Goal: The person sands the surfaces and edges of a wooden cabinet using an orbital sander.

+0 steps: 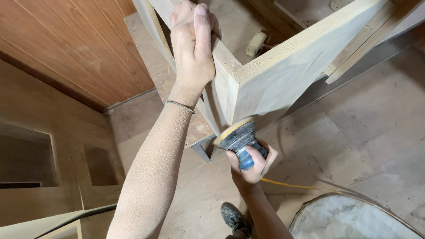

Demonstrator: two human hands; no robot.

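Observation:
My left hand (192, 44) grips the top edge of a dusty wooden frame (283, 66), near its corner. The forearm is coated with sawdust and wears a thin wrist band. Below the corner, my right hand (252, 166) holds a small blue and black sander (241, 139) by its body. Its round yellow-edged disc is tilted up against the lower corner of the frame's side panel. A yellow cord (292, 185) trails from the hand to the right.
A brown panelled wall (75, 44) rises at the left, with boards with cut-outs (40, 155) below it. My dusty shoe (232, 217) stands on the plywood floor (376, 132). A round grey surface (349, 219) lies at the lower right. A small block (256, 43) lies inside the frame.

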